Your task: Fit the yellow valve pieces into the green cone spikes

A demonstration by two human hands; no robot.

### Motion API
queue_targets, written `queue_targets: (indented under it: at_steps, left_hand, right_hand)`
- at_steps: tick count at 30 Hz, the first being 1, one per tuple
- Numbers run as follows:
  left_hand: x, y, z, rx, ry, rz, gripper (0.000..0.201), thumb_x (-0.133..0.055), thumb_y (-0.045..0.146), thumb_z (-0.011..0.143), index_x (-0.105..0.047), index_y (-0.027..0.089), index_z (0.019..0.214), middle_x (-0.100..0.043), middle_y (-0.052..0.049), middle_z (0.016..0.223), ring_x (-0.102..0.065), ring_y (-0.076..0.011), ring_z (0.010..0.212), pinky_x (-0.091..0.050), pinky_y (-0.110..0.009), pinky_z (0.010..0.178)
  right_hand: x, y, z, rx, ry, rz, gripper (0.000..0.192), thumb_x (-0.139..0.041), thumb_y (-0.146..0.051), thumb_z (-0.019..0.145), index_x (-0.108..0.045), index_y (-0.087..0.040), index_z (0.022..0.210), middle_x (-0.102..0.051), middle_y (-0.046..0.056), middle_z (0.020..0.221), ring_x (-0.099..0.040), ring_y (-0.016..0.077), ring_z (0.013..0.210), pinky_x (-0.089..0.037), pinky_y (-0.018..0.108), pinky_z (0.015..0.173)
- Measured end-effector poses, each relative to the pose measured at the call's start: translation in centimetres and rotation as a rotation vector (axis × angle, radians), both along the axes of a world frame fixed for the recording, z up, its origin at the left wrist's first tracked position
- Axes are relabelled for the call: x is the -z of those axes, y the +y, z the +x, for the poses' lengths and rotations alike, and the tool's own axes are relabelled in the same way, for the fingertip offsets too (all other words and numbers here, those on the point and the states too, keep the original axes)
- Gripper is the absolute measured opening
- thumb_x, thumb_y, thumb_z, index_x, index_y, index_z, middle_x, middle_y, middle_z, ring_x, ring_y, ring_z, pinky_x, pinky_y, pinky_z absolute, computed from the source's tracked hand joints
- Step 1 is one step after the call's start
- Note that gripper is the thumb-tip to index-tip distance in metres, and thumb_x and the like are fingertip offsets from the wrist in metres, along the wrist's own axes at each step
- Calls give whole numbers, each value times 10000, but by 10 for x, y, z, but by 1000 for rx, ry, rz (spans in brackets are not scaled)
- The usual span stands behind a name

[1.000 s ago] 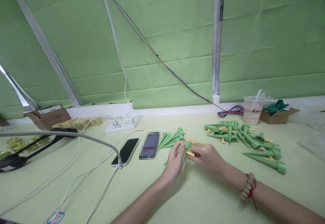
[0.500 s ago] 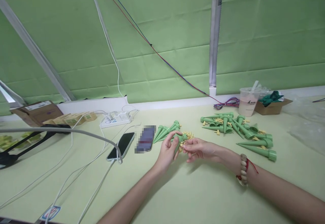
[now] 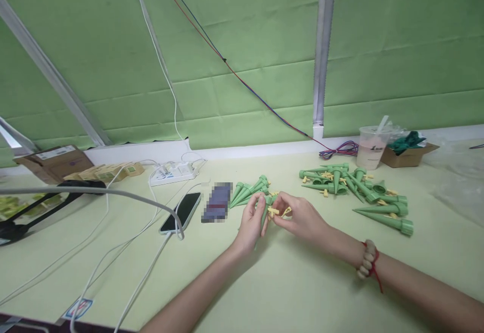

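Before me a pale green surface (image 3: 302, 292) runs back to a wall hung with green sheeting (image 3: 242, 30). At back right, a clear cup (image 3: 372, 150) holds a pale drink and straw, beside a cardboard box (image 3: 403, 159) with crumpled dark-green material (image 3: 409, 142) inside. Over mid-surface, my left hand's (image 3: 249, 224) fingers grasp a green spike (image 3: 265, 215); my right hand's (image 3: 302, 217) pinch a yellow fitting (image 3: 273, 212) by its cap.

Table (image 3: 302, 292) across lower frame: phone (image 3: 186, 210) left of centre, power strip (image 3: 174, 174) behind; spike heap (image 3: 365, 189) right of centre, cup (image 3: 371, 149) behind.
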State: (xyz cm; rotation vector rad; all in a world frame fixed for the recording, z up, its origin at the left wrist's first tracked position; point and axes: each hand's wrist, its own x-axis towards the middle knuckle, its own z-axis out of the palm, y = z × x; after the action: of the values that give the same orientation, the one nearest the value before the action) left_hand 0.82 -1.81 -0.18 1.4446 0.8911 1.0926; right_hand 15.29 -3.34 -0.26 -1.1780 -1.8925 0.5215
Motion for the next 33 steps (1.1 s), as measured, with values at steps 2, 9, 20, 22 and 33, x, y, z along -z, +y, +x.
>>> queue_targets:
  at_steps: [2,9,20,22,33]
  left_hand:
    - [-3,1,0,-20,-8,12,356,-409,546,836,-452,201,912,-268,116,413,-219,-32,305,-215,-173,372]
    - [-6,4,-4,-12,20,64,431,-453,591,785,-473,197,958,-349,99,409,-289,-50,304,-193,-177,328]
    - [-6,5,-2,-11,33,0,439,-430,585,802,-519,167,901,-280,116,359,-230,-42,274,-200,-192,368]
    - [-8,6,-3,-28,15,6,431,-435,584,801,-516,169,887,-280,118,361,-229,-38,279,-224,-187,383]
    - [-14,6,-9,-4,97,65,447,-504,546,781,-601,170,1003,-312,89,393,-247,-35,309,-194,-177,339]
  right_hand:
    - [-6,2,2,-90,98,-247,224,-632,-381,724,-578,-168,770,-620,19,696,-583,145,660,-452,236,572]
    - [-14,3,4,-372,451,-686,437,-569,-546,742,-679,-140,859,-663,66,863,-601,137,761,-488,249,670]
    - [-10,0,5,76,-221,100,226,-532,-318,809,-666,-175,696,-677,56,729,-605,153,637,-350,218,532]
    - [-9,6,10,-61,-38,-195,289,-559,-446,787,-673,-181,788,-687,58,848,-611,138,599,-405,217,531]
    - [-4,10,11,-381,610,-837,313,-670,-447,710,-688,-193,893,-645,35,1020,-574,49,655,-492,156,604]
